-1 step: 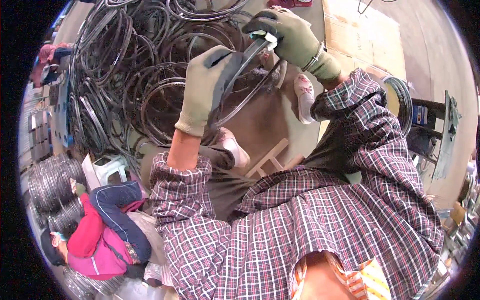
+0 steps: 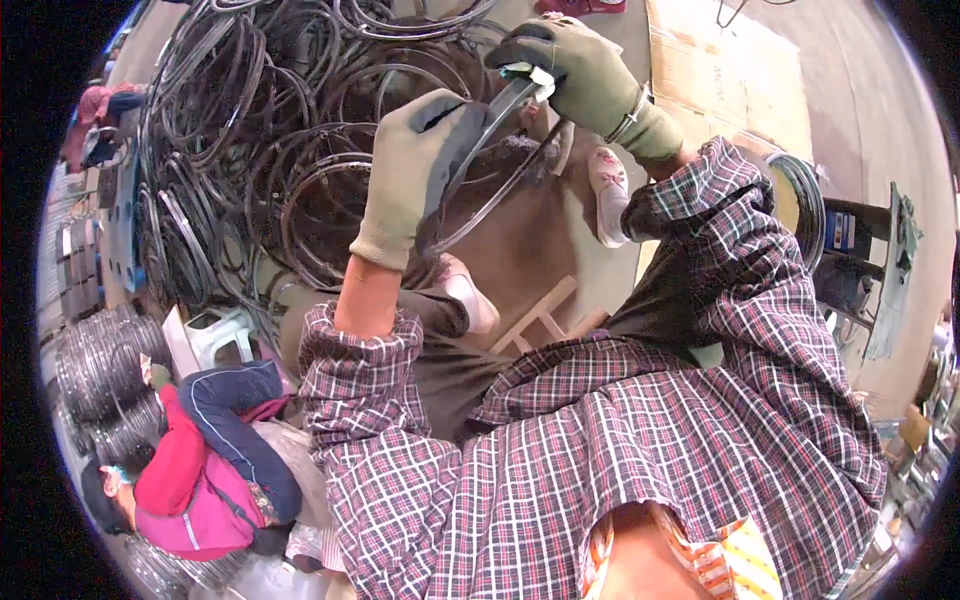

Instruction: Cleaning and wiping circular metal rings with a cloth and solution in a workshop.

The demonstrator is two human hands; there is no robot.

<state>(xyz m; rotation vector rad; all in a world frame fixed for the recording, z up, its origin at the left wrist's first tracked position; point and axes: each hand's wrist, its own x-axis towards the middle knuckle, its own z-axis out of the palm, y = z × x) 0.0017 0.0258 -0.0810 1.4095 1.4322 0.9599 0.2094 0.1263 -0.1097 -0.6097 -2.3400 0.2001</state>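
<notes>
My left hand (image 2: pixel 420 165), in a beige glove with a dark palm, is closed around a thin black wheel rim (image 2: pixel 505 104). The rim rises from this hand toward the right one, and its lower curve sweeps below. Farther up, my right hand (image 2: pixel 578 75), also gloved, is pinched at the top of the rim. A small white and green scrap (image 2: pixel 541 80) sticks out under its fingers against the rim; whether it is cloth or paper I cannot tell. The right fingertips are partly hidden.
Many loose black rims (image 2: pixel 215 90) lie heaped at the far left. A flattened cardboard sheet (image 2: pixel 725 70) is at the far right. A wooden frame (image 2: pixel 540 315) stands between my legs. At the lower left a co-worker (image 2: pixel 205 480) sits beside stacked rims (image 2: pixel 100 365) and a white stool (image 2: pixel 222 335).
</notes>
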